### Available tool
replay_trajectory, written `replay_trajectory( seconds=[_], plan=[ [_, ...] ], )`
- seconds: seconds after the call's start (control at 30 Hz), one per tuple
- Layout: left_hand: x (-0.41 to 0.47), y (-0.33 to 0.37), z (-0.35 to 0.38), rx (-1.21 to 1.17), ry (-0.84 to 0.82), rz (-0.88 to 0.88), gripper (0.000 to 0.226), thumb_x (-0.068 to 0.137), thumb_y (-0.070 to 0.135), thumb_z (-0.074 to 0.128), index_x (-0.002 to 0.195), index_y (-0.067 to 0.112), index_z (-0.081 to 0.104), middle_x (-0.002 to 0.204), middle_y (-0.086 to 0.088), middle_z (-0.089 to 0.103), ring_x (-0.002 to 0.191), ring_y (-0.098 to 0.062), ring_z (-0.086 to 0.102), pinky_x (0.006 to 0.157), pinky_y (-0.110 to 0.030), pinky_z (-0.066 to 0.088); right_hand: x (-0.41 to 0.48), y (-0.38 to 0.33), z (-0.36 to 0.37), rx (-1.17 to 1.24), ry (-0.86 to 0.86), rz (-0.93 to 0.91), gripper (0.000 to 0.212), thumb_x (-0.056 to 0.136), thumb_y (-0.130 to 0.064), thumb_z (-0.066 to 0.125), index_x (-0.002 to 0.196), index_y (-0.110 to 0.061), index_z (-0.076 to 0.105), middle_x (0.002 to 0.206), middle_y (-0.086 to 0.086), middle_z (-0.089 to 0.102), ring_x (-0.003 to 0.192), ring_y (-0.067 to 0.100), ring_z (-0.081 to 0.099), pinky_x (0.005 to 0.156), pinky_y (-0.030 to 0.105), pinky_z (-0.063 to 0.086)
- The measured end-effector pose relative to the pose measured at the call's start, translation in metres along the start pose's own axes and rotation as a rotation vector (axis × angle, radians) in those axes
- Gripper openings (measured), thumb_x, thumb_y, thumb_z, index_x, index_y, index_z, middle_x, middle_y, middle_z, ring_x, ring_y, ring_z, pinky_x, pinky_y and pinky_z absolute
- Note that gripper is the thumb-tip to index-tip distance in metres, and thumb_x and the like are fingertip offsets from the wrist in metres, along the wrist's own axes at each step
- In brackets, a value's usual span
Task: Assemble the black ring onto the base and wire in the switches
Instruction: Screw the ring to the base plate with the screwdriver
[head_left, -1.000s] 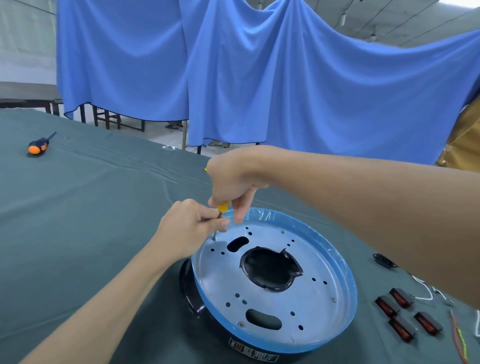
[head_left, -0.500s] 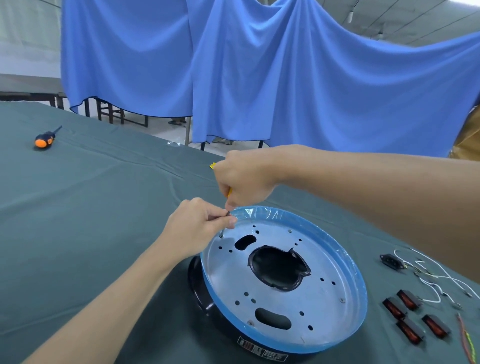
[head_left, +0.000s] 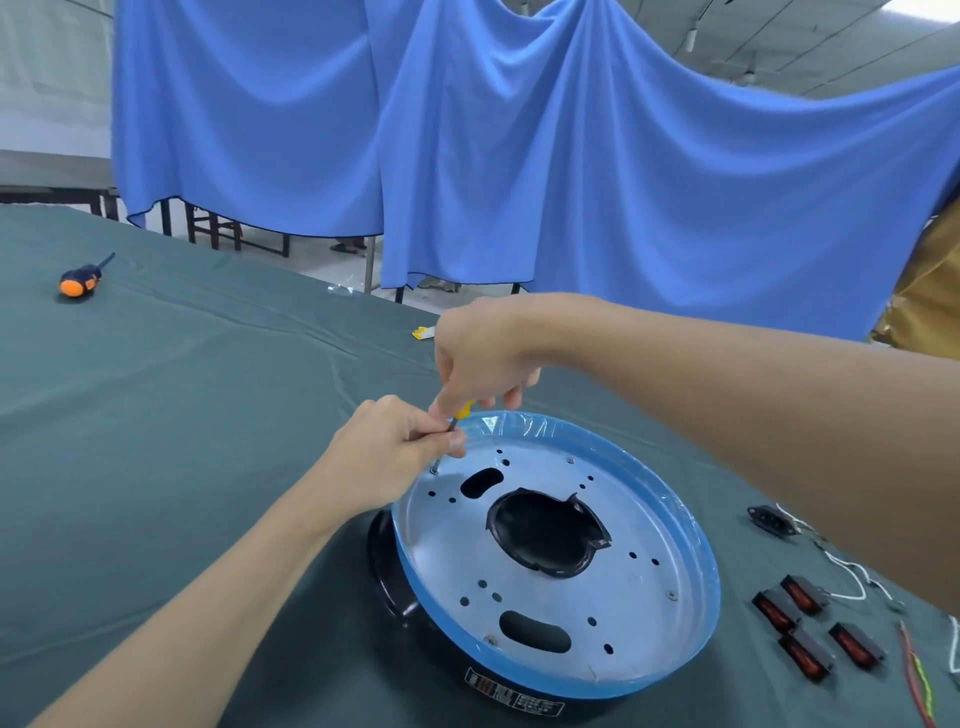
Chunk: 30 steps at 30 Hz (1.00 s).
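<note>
The right hand (head_left: 483, 358) was curled round the yellow handle of a small screwdriver (head_left: 462, 410) held nearly upright. The left hand (head_left: 387, 452), touching it from below, pinched the shaft between thumb and fingertips, so both hands were bunched on the one tool. Its tip stood in a screw (head_left: 434, 470) near the far-left edge of the metal base (head_left: 623, 597), a round perforated plate with a blue-filmed rim. This base lay on the black ring (head_left: 387, 577), which showed only as a glossy lip along the plate's left and near sides, on the dark green table cover (head_left: 182, 415). The step in hand looked like driving this screw to fasten base and ring together. To do it well, the shaft probably wanted keeping square to the plate, with steady downward pressure. The left fingers should only guide, so the tip would not slip onto the film. The red rocker switches (head_left: 802, 595), a black socket (head_left: 769, 519) and loose white wires (head_left: 852, 577) lay untouched to the right. An orange-and-black screwdriver (head_left: 78, 280) lay well apart at far left. Against the earlier frames little had moved: both hands had stayed on the same screw and the plate had not shifted. Only the right fingers had changed their set round the handle, which suggested turning.
</note>
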<state>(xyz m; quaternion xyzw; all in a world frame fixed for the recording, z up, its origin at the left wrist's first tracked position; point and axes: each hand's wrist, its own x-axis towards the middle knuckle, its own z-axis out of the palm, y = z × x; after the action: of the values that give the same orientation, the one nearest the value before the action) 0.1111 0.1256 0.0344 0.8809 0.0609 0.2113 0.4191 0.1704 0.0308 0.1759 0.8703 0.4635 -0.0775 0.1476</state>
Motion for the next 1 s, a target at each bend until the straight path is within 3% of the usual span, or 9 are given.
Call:
replay_trajectory(
  seconds=[0.17,0.33,0.43,0.53,0.63,0.73,0.8,0.9,1.0],
  plan=[
    [-0.001,-0.001,0.0,-0.008,0.018,-0.017,0.021,0.094,0.032,0.063,0.084,0.022,0.079,0.04,0.007,0.04,0.042,-0.01,0.03,0.053,-0.027,0.027,0.0,0.004,-0.006,-0.177,0.101,-0.201,0.01,0.086,-0.03,0.067,0.084,-0.021,0.071,0.054,-0.012,0.065,0.053,-0.006,0.056,0.049,0.019,0.038],
    [-0.001,-0.001,0.004,-0.005,0.127,-0.016,0.02,0.083,0.035,0.075,0.071,0.018,0.078,0.052,-0.009,0.056,0.051,-0.013,0.027,0.055,-0.029,0.03,0.01,-0.008,-0.002,-0.143,0.041,-0.063,0.019,0.088,-0.015,0.055,0.072,-0.011,0.066,0.059,-0.007,0.068,0.052,0.014,0.052,0.044,0.017,0.038],
    [0.001,-0.001,0.003,0.031,0.141,-0.057,0.03,0.081,0.037,0.077,0.067,0.01,0.075,0.061,-0.017,0.061,0.057,-0.016,0.027,0.059,-0.032,0.032,0.022,-0.025,-0.007,-0.123,-0.123,0.087,0.029,0.087,-0.002,0.037,0.065,-0.01,0.053,0.066,-0.004,0.064,0.034,0.013,0.036,0.036,0.01,0.027],
    [0.001,-0.002,0.002,0.029,0.111,-0.08,0.022,0.086,0.039,0.072,0.071,0.024,0.079,0.077,-0.016,0.072,0.057,-0.014,0.038,0.063,-0.034,0.042,0.024,-0.033,-0.01,-0.05,-0.207,0.135,0.032,0.094,-0.006,0.03,0.075,-0.011,0.055,0.068,-0.004,0.066,0.031,0.01,0.042,0.041,0.016,0.036],
    [0.001,-0.003,0.001,0.04,0.093,-0.065,0.022,0.089,0.038,0.069,0.072,0.029,0.078,0.065,-0.014,0.066,0.053,-0.014,0.037,0.06,-0.031,0.038,0.015,-0.026,-0.011,-0.024,-0.075,0.055,0.025,0.097,-0.022,0.048,0.085,-0.007,0.064,0.07,0.003,0.071,0.044,0.013,0.062,0.055,0.022,0.053],
    [0.002,-0.001,0.0,0.035,0.063,-0.043,0.022,0.093,0.035,0.065,0.075,0.029,0.077,0.07,-0.015,0.068,0.056,-0.022,0.05,0.061,-0.033,0.045,0.002,-0.015,-0.014,-0.073,0.073,-0.116,0.008,0.087,-0.021,0.065,0.085,-0.013,0.066,0.062,0.0,0.068,0.045,0.007,0.063,0.052,0.017,0.051],
    [0.002,-0.002,-0.001,0.047,0.037,-0.034,0.021,0.095,0.033,0.063,0.082,0.027,0.079,0.073,-0.01,0.07,0.062,-0.024,0.057,0.066,-0.035,0.048,-0.002,-0.01,-0.014,-0.099,0.095,-0.161,0.007,0.088,-0.018,0.063,0.084,-0.015,0.068,0.057,-0.003,0.068,0.042,0.003,0.059,0.043,0.011,0.044],
    [0.0,0.0,0.002,0.097,0.056,0.003,0.022,0.095,0.031,0.062,0.086,0.019,0.079,0.044,0.007,0.044,0.05,-0.016,0.037,0.054,-0.028,0.032,-0.001,-0.008,-0.005,-0.135,0.14,-0.1,0.029,0.091,-0.017,0.051,0.065,-0.014,0.062,0.041,-0.009,0.059,0.037,-0.004,0.049,0.042,0.01,0.038],
    [-0.003,0.003,0.003,0.088,0.121,0.008,0.019,0.088,0.032,0.071,0.078,0.018,0.078,0.045,0.008,0.05,0.053,-0.018,0.038,0.055,-0.028,0.035,0.001,-0.008,0.002,-0.046,0.079,0.006,0.04,0.093,-0.01,0.036,0.058,-0.015,0.054,0.036,-0.011,0.056,0.035,0.001,0.049,0.046,0.013,0.041]
  ],
)
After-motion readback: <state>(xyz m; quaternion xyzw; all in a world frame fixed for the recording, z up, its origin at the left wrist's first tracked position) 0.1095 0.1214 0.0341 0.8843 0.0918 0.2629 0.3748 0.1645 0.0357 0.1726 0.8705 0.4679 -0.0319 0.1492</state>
